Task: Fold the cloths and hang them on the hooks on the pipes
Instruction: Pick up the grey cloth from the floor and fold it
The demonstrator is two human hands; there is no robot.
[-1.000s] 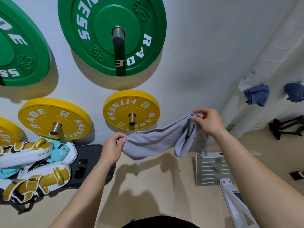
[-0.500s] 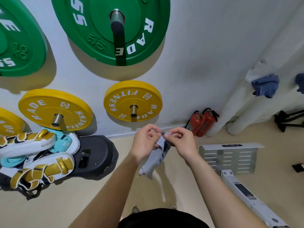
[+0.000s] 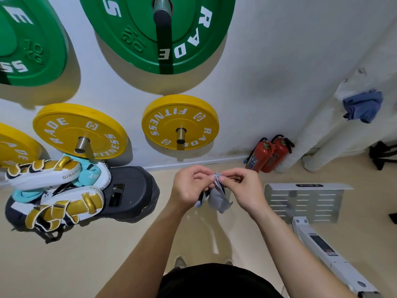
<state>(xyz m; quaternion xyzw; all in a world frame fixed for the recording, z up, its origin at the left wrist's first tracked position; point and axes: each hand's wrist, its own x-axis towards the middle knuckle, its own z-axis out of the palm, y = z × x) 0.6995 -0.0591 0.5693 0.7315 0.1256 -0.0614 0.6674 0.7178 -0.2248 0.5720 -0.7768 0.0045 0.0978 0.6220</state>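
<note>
Head view: left hand point(image 3: 189, 188), right hand point(image 3: 247, 190) pinch one grey cloth point(image 3: 218, 201); one blue cloth point(image 3: 363, 106) on pipe point(image 3: 318, 130).

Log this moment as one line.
phase: folding | left hand: pinches grey cloth | right hand: pinches same cloth | blue cloth: hangs on pipe

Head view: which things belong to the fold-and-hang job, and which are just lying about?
Job: grey cloth, pinched by left hand and right hand; blue cloth hanging on the white pipe.
Lying about: green plates, yellow plates, boxing pads, fire extinguishers, perforated metal panel.
</note>
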